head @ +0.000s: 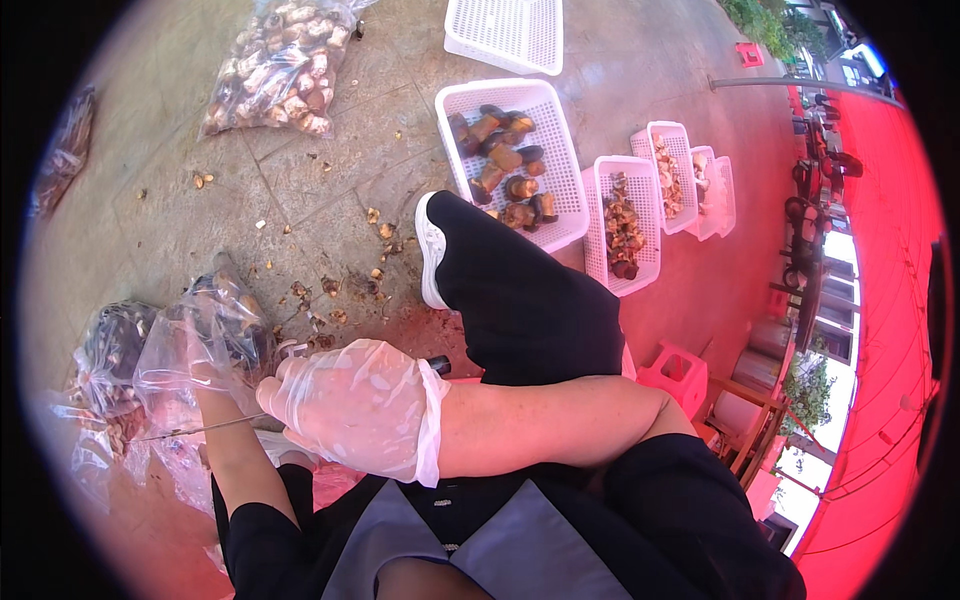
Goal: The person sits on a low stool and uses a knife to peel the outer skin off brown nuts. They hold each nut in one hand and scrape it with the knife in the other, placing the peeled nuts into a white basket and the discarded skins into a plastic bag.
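My right hand (349, 411), in a clear plastic glove, is curled low in front of my body. A thin, narrow item (206, 429) runs left from its fingers across my left forearm; it may be a blade seen edge-on. My left hand (196, 367) is at a clear plastic bag (176, 349), largely hidden by the film, so its fingers do not show clearly. Beside it stand a bag of dark mushrooms (232, 311) and a knotted bag (112, 360). Mushroom trimmings (330, 285) lie scattered on the ground near my white shoe (431, 255).
A white plastic basket (574, 187) holds thick-stemmed mushrooms; an unfilled one (502, 64) is beyond it. Smaller baskets (654, 266) with mushroom pieces stand to the right. A large bag of pale mushroom stems (277, 71) lies at upper left. A red plastic stool (675, 371) is at right.
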`<state>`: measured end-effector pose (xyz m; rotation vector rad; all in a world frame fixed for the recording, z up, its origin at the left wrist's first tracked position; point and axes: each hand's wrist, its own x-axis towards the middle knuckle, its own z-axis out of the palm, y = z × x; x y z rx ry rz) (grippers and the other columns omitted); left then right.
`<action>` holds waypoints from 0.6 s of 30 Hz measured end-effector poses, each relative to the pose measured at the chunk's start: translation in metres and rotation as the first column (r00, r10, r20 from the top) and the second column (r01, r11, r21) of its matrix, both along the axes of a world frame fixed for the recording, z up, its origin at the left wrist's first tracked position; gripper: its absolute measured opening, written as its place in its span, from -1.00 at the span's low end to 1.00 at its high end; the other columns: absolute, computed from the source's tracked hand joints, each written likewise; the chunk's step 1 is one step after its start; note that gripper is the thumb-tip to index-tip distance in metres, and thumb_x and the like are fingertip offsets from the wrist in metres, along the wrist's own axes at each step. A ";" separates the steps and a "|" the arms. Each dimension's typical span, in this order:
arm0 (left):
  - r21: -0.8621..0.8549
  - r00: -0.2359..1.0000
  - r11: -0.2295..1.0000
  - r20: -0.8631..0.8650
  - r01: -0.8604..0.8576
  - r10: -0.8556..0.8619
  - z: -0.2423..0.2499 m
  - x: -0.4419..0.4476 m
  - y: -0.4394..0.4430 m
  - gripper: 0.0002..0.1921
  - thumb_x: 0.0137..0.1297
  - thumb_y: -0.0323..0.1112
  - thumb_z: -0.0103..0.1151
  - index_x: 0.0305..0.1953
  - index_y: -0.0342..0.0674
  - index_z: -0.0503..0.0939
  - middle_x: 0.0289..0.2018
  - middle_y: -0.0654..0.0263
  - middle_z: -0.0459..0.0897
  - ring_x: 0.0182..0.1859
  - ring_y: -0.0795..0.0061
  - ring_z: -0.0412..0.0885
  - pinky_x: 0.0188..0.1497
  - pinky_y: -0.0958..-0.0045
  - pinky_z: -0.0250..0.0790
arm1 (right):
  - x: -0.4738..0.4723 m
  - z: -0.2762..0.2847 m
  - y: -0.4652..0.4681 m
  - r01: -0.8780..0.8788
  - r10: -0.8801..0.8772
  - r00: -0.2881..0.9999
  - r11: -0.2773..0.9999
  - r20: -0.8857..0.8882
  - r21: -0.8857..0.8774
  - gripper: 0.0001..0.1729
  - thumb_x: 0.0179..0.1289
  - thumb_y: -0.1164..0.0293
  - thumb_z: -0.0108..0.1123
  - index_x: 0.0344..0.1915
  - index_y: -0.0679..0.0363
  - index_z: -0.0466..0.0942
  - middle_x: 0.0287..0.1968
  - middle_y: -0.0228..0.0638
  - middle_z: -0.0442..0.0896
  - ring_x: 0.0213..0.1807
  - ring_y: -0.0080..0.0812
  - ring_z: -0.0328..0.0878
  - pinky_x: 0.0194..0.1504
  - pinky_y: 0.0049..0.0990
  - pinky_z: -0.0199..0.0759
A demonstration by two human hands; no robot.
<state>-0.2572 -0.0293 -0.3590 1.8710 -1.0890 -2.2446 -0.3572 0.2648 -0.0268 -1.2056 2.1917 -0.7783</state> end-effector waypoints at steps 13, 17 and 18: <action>-0.163 0.889 0.898 -0.152 0.409 -0.432 0.007 0.024 0.038 -0.56 0.18 -0.11 0.18 0.00 -0.24 0.41 -0.16 0.29 0.51 -0.20 0.43 0.47 -0.29 0.34 0.42 | 0.018 0.006 -0.016 0.119 -0.118 0.992 0.993 0.034 -0.025 -0.75 0.00 0.40 0.06 -0.30 0.28 0.49 -0.44 -0.13 0.58 -0.40 -0.14 0.59 -0.45 -0.23 0.42; -0.177 0.872 0.870 -0.095 0.460 -0.481 0.023 0.029 0.059 -0.56 0.15 -0.14 0.20 -0.01 -0.25 0.41 -0.17 0.28 0.51 -0.22 0.44 0.48 -0.30 0.36 0.42 | 0.016 0.014 -0.014 0.057 -0.103 0.971 0.976 0.217 0.211 -0.59 0.26 0.21 -0.12 -0.05 0.27 0.40 -0.28 -0.05 0.56 -0.29 -0.03 0.55 -0.27 -0.15 0.40; -0.180 0.869 0.865 -0.086 0.469 -0.488 0.027 0.029 0.062 -0.56 0.14 -0.15 0.21 -0.01 -0.26 0.41 -0.17 0.28 0.51 -0.22 0.44 0.48 -0.30 0.36 0.42 | 0.014 0.015 -0.011 0.073 -0.122 0.958 0.979 0.258 0.192 -0.60 0.25 0.21 -0.12 -0.05 0.27 0.40 -0.28 -0.05 0.56 -0.29 -0.03 0.55 -0.27 -0.15 0.40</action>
